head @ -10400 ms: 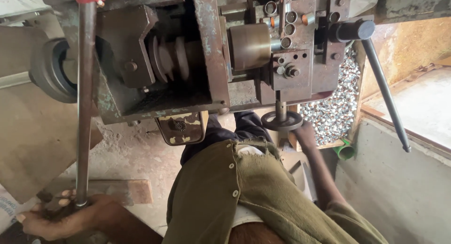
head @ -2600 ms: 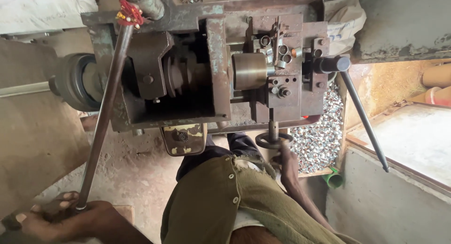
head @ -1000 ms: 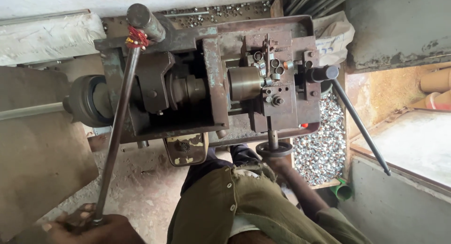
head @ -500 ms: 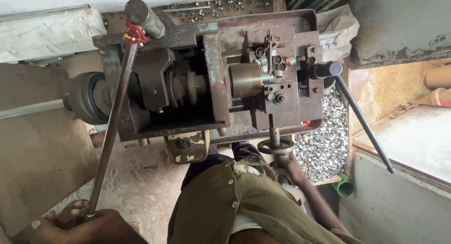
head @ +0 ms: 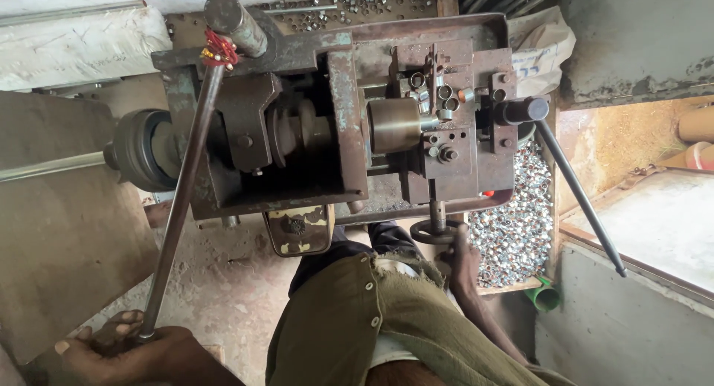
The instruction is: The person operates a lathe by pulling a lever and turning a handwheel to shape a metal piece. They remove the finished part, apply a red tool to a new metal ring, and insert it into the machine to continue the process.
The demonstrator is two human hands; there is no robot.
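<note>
Long steel lever [head: 178, 207]: thin rod, long axis running on a steep diagonal from a pivot with red binding [head: 218, 50] at the upper left of the machine down and leftward to the lower left corner of the view. Near end lies in the left hand [head: 130, 352], which is wrapped around the rod's tip, fingers curled tight. The lever crosses in front of the rusted machine body [head: 342, 111], just right of the dark pulley wheel [head: 145, 149].

Small handwheel [head: 435, 231]: sits on a short vertical stem under the machine's right block, at its lower edge. Right hand [head: 462, 259] reaches up to it from below, fingers touching the wheel's rim; how firmly they grip I cannot tell.

So: left hand low and far left, right hand near centre, well apart. The olive-green sleeve or garment [head: 372, 319] lies between them.

Beyond: brass-coloured cylinder [head: 394, 124] mid-machine; second dark handle [head: 576, 193] slanting down right, untouched; heap of small metal rings [head: 517, 222] beside the right hand.
</note>
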